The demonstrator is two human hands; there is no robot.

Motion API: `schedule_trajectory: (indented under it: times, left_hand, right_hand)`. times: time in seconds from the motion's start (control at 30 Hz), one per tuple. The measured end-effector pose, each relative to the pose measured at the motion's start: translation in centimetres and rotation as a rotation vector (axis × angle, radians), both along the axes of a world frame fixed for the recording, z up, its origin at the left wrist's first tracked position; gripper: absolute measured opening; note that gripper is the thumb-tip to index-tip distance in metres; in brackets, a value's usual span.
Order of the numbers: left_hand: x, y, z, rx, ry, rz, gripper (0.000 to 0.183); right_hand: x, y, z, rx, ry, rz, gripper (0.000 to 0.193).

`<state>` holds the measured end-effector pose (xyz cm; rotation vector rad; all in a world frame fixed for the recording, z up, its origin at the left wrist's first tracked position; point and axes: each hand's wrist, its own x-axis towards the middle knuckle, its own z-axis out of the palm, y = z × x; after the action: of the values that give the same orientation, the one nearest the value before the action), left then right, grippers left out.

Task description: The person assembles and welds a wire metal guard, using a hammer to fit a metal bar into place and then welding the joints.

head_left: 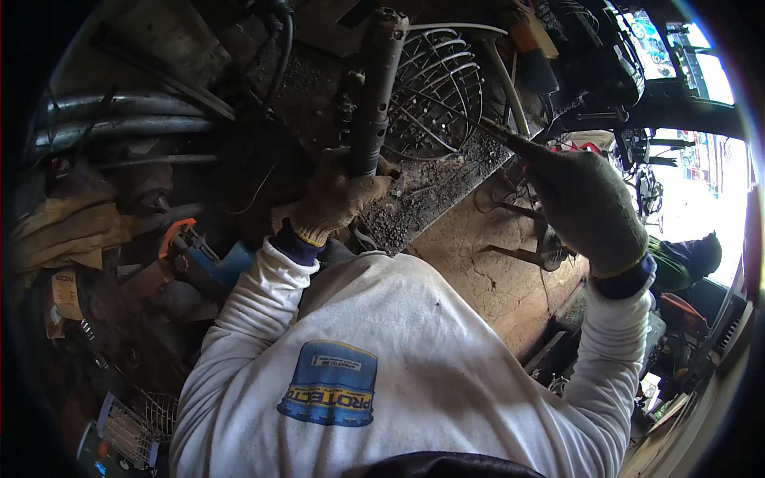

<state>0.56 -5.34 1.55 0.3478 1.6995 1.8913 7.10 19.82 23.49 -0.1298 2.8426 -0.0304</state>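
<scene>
The left hand (333, 201), in a worn tan knit glove, has its grip wrapped tight around the lower end of a thick, dark, grimy metal tube (374, 88) that stands nearly upright on the dirty grit-covered bench (430, 195). The right hand (586, 207), in a grey knit glove, is closed around a thin metal rod (470, 118) — its grip is firm, and the rod runs up and left from the fist toward a round wire cage of bent white spokes (442, 88), which lies on the bench just beside the tube. Whether the rod's tip touches the cage cannot be told. An orange-and-blue tool (191, 247) lies among clutter to the left — well apart from both hands.
</scene>
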Motion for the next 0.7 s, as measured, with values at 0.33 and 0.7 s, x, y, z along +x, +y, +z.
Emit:
schedule_trajectory:
  times: [0.33, 0.7]
  left_hand:
    - [0.1, 0.1, 0.0, 0.032, -0.034, -0.022, 0.014]
    - [0.1, 0.0, 0.2, 0.044, -0.043, -0.067, 0.018]
  right_hand:
    - [2.1, 0.3, -2.8, -0.084, 0.056, -0.042, 0.040]
    - [1.8, -0.8, -1.1, 0.026, 0.033, -0.043, 0.039]
